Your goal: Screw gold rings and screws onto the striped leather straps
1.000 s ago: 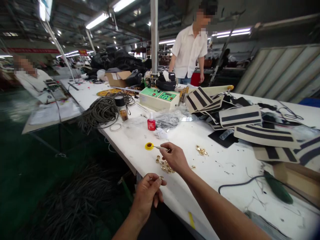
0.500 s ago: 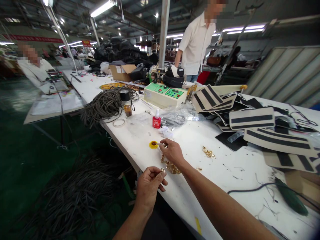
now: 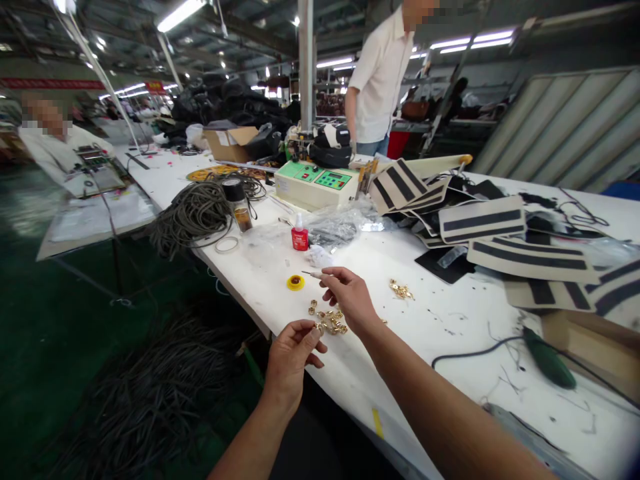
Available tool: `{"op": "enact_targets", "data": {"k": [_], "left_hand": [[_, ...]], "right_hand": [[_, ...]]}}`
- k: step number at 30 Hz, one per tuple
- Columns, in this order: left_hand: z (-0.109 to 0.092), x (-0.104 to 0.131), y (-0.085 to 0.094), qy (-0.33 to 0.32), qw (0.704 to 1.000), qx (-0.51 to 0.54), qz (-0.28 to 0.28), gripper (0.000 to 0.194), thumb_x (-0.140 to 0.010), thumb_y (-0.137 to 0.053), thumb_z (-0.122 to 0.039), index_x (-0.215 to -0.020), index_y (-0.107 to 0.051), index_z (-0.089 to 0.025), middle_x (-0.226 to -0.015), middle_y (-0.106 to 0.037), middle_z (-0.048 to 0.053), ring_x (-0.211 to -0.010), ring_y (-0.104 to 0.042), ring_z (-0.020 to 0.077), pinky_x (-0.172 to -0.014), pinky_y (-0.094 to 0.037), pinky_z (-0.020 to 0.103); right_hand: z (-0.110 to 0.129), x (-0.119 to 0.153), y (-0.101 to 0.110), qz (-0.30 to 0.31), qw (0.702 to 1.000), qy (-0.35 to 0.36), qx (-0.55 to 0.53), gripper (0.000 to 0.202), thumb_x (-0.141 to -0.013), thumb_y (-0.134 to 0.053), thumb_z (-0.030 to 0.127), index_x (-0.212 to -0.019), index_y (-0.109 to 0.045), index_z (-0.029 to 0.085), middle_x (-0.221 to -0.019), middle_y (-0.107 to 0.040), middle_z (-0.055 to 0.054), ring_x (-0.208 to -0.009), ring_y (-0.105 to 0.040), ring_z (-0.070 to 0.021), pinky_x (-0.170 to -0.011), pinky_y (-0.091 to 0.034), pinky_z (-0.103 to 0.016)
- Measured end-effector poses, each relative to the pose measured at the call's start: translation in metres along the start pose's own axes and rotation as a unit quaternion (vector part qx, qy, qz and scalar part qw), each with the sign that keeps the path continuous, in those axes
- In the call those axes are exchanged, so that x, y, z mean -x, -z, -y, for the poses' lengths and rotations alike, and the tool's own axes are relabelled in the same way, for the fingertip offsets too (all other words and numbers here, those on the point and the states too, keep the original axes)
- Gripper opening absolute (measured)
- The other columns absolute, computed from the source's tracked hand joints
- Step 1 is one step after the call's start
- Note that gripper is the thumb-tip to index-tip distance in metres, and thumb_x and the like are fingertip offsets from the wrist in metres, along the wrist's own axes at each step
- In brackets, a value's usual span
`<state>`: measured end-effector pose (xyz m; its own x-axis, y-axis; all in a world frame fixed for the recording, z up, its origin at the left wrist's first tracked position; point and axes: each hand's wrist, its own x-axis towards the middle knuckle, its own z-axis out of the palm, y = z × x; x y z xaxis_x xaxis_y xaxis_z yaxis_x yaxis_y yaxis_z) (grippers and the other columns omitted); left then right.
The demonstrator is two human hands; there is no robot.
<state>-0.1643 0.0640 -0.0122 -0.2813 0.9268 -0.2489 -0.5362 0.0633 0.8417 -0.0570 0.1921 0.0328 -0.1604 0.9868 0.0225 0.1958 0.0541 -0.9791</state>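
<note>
My left hand (image 3: 295, 350) pinches a small gold metal fitting (image 3: 319, 329) between thumb and forefinger, above the table's near edge. In my right hand (image 3: 350, 297) is a thin pointed stick-like tool (image 3: 314, 275), its dark tip pointing left. The tip is raised, apart from the small yellow dish (image 3: 295, 283), which has brown stuff in its middle. Gold fittings (image 3: 334, 320) lie in a loose pile on the white table (image 3: 365, 387), between and beyond my hands. A second gold pile (image 3: 401, 289) of small pieces lies farther right.
Behind the dish stand a red bottle (image 3: 300, 239) and a dark-capped jar (image 3: 243, 213). Coiled grey cord (image 3: 190, 220) hangs over the left edge. A green-topped machine (image 3: 315, 185) stands farther back. Striped panels (image 3: 530, 260) and a green-handled tool (image 3: 549, 360) lie right. A person (image 3: 383, 80) stands beyond.
The tool tip in my right hand has come up out of the yellow dish and away from it. My left hand still holds the gold fitting. The whole view has shifted slightly.
</note>
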Motion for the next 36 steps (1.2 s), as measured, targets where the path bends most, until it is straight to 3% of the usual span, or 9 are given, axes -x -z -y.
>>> {"op": "enact_targets", "data": {"k": [3, 5, 9, 13, 20, 26, 36], "left_hand": [[0.002, 0.006, -0.011, 0.003, 0.999, 0.001, 0.034, 0.042, -0.073, -0.091, -0.04, -0.1, -0.068, -0.017, -0.085, -0.07, 0.001, -0.067, -0.067, 0.0127, -0.048, -0.053, 0.02], [0.007, 0.008, -0.019, 0.008, 0.999, -0.007, 0.052, 0.041, -0.074, -0.09, -0.039, -0.101, -0.069, -0.017, -0.085, -0.07, 0.001, -0.069, -0.068, 0.013, -0.048, -0.053, 0.019], [0.02, 0.011, -0.038, 0.028, 0.997, -0.017, 0.066, 0.04, -0.075, -0.09, -0.04, -0.099, -0.069, -0.016, -0.083, -0.068, 0.001, -0.072, -0.069, 0.014, -0.049, -0.054, 0.019], [0.033, 0.012, -0.057, 0.039, 0.996, -0.04, 0.072, 0.04, -0.073, -0.09, -0.041, -0.094, -0.068, -0.016, -0.078, -0.067, -0.001, -0.071, -0.069, 0.0142, -0.047, -0.054, 0.019], [0.055, 0.012, -0.072, -0.008, 0.983, -0.16, 0.088, 0.036, -0.074, -0.089, -0.034, -0.097, -0.068, -0.016, -0.079, -0.072, 0.001, -0.072, -0.071, 0.0144, -0.055, -0.057, 0.02], [0.066, 0.013, -0.075, -0.039, 0.973, -0.216, 0.075, 0.032, -0.072, -0.089, -0.029, -0.094, -0.069, -0.016, -0.081, -0.074, 0.001, -0.069, -0.071, 0.0135, -0.059, -0.059, 0.022], [0.072, 0.014, -0.066, -0.038, 0.967, -0.237, 0.081, 0.028, -0.075, -0.088, -0.03, -0.093, -0.072, -0.017, -0.081, -0.074, 0.0, -0.067, -0.069, 0.0116, -0.065, -0.061, 0.024]], "right_hand": [[0.004, 0.041, 0.03, -0.026, 0.979, -0.041, -0.199, 0.029, -0.083, -0.076, 0.038, -0.104, -0.072, 0.019, -0.08, -0.069, 0.0, -0.054, -0.058, -0.0105, -0.049, -0.043, -0.023], [0.0, 0.068, 0.053, -0.043, 0.959, -0.062, -0.274, 0.025, -0.081, -0.08, 0.035, -0.099, -0.074, 0.019, -0.075, -0.066, 0.001, -0.053, -0.054, -0.0094, -0.048, -0.04, -0.022], [-0.02, 0.109, 0.094, -0.063, 0.94, -0.106, -0.317, 0.025, -0.083, -0.082, 0.036, -0.1, -0.074, 0.02, -0.076, -0.065, 0.001, -0.053, -0.053, -0.0087, -0.048, -0.038, -0.022], [-0.037, 0.128, 0.117, -0.085, 0.937, -0.123, -0.315, 0.028, -0.08, -0.086, 0.037, -0.096, -0.073, 0.019, -0.071, -0.063, 0.002, -0.051, -0.051, -0.0081, -0.048, -0.036, -0.021], [-0.048, 0.132, 0.133, -0.113, 0.939, -0.102, -0.307, 0.029, -0.08, -0.086, 0.036, -0.1, -0.072, 0.019, -0.063, -0.06, 0.004, -0.052, -0.048, -0.01, -0.05, -0.035, -0.024], [-0.045, 0.136, 0.139, -0.115, 0.982, -0.045, -0.144, 0.029, -0.094, -0.072, 0.047, -0.106, -0.069, 0.021, -0.061, -0.062, 0.004, -0.058, -0.054, -0.0141, -0.06, -0.044, -0.028], [-0.045, 0.137, 0.131, -0.119, 0.992, -0.016, -0.026, 0.025, -0.099, -0.064, 0.047, -0.101, -0.065, 0.023, -0.063, -0.064, 0.003, -0.058, -0.06, -0.0147, -0.061, -0.047, -0.028]]}}
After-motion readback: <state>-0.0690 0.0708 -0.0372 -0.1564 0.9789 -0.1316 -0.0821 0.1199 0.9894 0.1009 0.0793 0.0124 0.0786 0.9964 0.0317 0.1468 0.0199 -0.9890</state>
